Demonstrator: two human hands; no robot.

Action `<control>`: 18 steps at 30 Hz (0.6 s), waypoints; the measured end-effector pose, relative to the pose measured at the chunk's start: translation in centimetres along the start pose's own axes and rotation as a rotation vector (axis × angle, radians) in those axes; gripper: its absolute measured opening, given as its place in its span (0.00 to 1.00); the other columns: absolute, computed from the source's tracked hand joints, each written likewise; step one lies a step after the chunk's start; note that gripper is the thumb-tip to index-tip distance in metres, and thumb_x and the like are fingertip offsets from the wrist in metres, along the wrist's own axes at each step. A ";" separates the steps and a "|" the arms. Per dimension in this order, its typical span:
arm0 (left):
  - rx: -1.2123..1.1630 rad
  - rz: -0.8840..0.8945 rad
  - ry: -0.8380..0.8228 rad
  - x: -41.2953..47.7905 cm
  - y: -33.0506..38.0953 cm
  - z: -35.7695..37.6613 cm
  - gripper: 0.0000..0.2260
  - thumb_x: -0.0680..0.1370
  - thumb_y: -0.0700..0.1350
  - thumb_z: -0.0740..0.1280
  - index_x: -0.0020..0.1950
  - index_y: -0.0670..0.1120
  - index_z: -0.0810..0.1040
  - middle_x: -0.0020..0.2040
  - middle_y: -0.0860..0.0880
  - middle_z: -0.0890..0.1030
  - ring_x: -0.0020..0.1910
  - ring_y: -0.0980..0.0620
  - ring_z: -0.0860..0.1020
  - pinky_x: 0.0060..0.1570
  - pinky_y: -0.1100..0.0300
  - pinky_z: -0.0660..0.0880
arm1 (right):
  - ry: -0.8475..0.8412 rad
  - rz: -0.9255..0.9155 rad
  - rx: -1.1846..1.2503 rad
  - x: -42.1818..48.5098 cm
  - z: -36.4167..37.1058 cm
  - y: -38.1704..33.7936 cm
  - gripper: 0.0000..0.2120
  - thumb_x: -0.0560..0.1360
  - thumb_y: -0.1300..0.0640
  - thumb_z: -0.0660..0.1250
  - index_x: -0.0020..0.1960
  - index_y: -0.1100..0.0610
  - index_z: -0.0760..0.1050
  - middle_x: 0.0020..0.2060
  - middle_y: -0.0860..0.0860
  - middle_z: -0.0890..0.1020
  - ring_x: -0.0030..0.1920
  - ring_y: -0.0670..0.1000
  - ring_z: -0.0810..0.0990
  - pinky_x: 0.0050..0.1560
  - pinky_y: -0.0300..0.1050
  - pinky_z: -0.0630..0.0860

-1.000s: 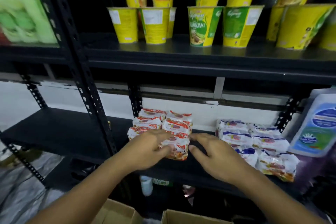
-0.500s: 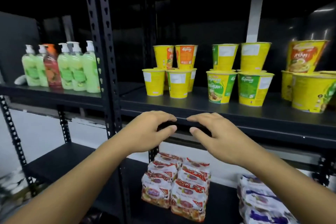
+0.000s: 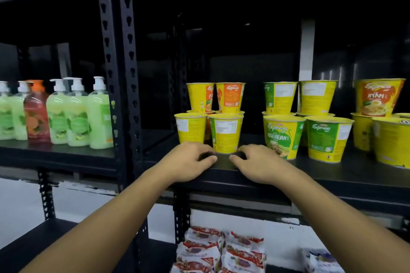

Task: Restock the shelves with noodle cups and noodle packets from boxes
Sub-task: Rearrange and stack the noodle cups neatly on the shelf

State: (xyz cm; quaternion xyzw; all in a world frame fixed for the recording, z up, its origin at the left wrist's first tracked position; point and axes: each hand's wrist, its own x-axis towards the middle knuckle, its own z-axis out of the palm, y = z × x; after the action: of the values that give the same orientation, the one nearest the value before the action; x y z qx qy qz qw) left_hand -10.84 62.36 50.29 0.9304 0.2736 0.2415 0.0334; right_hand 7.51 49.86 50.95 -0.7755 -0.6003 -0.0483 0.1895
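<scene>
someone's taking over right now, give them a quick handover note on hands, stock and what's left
Left hand and right hand: both empty, fingers curled, at the front edge of the cup shelf.
Noodle cups stand stacked two high in groups on that shelf.
Red noodle packets lie piled on the shelf below; blue packets to their right.
No boxes in view, so remaining stock cannot be judged.

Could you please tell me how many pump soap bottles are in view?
6 pump soap bottles, one row on the left shelf, left to right: green, green, red, green, green, green; more may hide behind.
</scene>
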 end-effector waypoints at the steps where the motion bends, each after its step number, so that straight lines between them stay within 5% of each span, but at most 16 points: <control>1: -0.012 0.011 -0.008 0.2 -0.6 0.3 0.17 0.83 0.61 0.61 0.67 0.57 0.80 0.63 0.58 0.82 0.62 0.55 0.78 0.62 0.52 0.77 | -0.013 0.024 -0.016 0.3 0.1 -0.1 0.19 0.82 0.39 0.58 0.63 0.50 0.78 0.61 0.53 0.81 0.58 0.55 0.78 0.54 0.49 0.75; 6: 0.073 0.055 -0.105 0.6 -1.7 1.3 0.21 0.85 0.62 0.52 0.75 0.63 0.72 0.75 0.67 0.70 0.75 0.58 0.67 0.71 0.51 0.70 | -0.097 0.085 -0.091 0.9 0.6 -0.4 0.26 0.83 0.39 0.53 0.75 0.51 0.70 0.72 0.53 0.75 0.67 0.55 0.75 0.64 0.51 0.74; 11: 0.109 0.058 -0.097 0.3 -1.6 1.6 0.23 0.86 0.62 0.48 0.79 0.63 0.66 0.78 0.66 0.65 0.78 0.62 0.61 0.73 0.53 0.66 | -0.221 0.091 -0.123 1.4 0.1 -1.0 0.28 0.86 0.42 0.48 0.83 0.53 0.56 0.82 0.52 0.57 0.81 0.53 0.58 0.77 0.46 0.57; 15: 0.095 0.060 0.074 -0.5 -1.7 2.4 0.22 0.85 0.63 0.49 0.74 0.65 0.73 0.72 0.66 0.73 0.74 0.62 0.68 0.65 0.56 0.72 | -0.231 0.149 -0.068 2.3 0.1 -1.4 0.31 0.84 0.38 0.51 0.82 0.51 0.57 0.82 0.51 0.60 0.80 0.53 0.60 0.77 0.48 0.58; 18: 0.076 0.029 0.201 -1.0 -2.0 2.5 0.20 0.83 0.65 0.51 0.62 0.63 0.80 0.56 0.61 0.84 0.58 0.56 0.79 0.52 0.54 0.77 | -0.178 0.188 -0.040 2.8 -0.2 -1.8 0.32 0.83 0.36 0.56 0.81 0.51 0.60 0.79 0.52 0.65 0.77 0.54 0.65 0.72 0.46 0.63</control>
State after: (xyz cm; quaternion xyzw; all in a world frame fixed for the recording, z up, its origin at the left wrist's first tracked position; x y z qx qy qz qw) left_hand -11.41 63.72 47.30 0.9060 0.2709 0.3236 -0.0331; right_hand 6.64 52.74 52.36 -0.8333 -0.5382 0.0268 0.1233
